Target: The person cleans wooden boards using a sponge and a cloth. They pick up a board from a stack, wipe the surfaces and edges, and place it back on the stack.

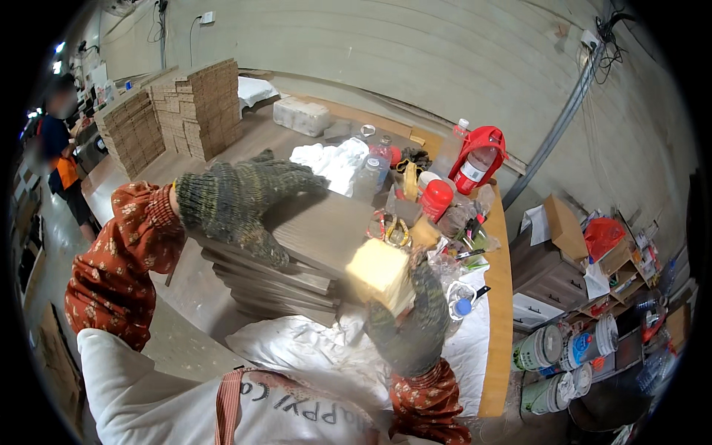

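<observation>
Closest under my view is the white cloth apron with a striped strap (185,400), filling the lower edge of the picture. Beyond it I see the long wooden workbench (495,297), partly covered by a crumpled white sheet (297,345). On that sheet sits a stack of grey-brown wood-grain boards (311,237), its top board bare in the middle.

My left hand (237,200), in a dark knitted work glove with a red patterned sleeve behind it, lies palm down on the left part of the top board, fingers spread apart and flat, fingertips (315,182) pointing towards the far edge. It presses on the board and grips nothing.

My right hand (408,319), gloved the same way, is clamped on a pale yellow rectangular sanding block (380,273). The block stands above the fingers, which wrap its lower part from below, and it hangs at the right front corner of the stack; I cannot tell whether it touches the board.

Further back stand taller stacks of light brown boards (196,104). To the right of the boards I see a red-framed bottle holder (478,157), a red-capped jar (436,199) and small clutter. A person in dark clothes (63,148) stands at far left.
</observation>
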`<state>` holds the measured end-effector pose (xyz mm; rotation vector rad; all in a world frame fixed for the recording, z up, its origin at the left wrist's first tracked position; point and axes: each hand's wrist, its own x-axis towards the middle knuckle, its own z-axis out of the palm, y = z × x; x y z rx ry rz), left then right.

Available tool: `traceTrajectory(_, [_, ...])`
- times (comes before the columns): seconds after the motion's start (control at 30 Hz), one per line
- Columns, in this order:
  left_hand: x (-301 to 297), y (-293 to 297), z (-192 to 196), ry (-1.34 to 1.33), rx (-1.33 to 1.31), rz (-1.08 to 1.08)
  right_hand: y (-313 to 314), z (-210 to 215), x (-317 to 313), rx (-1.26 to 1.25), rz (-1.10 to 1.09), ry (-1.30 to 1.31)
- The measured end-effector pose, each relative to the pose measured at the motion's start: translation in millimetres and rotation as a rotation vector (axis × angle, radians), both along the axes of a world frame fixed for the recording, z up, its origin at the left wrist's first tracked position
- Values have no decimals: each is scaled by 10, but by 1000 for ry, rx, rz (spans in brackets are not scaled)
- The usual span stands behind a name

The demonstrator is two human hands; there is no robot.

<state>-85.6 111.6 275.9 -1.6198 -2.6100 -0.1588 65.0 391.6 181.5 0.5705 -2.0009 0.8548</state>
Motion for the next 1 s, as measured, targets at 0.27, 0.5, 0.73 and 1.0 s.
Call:
traceTrajectory(0.27, [215, -111, 92, -30, -49, 32, -3, 166, 67, 69, 123, -62])
traceTrajectory(0.5, [35, 42, 96, -43, -24, -76, 101, 398, -100, 86, -6, -74])
traceTrajectory(0.73, [65, -76, 61, -68, 17, -118, 124, 495, -74, 150, -10, -20])
traceTrajectory(1.0, [149, -157, 99, -63, 31, -135, 100, 208, 156, -10, -219, -66])
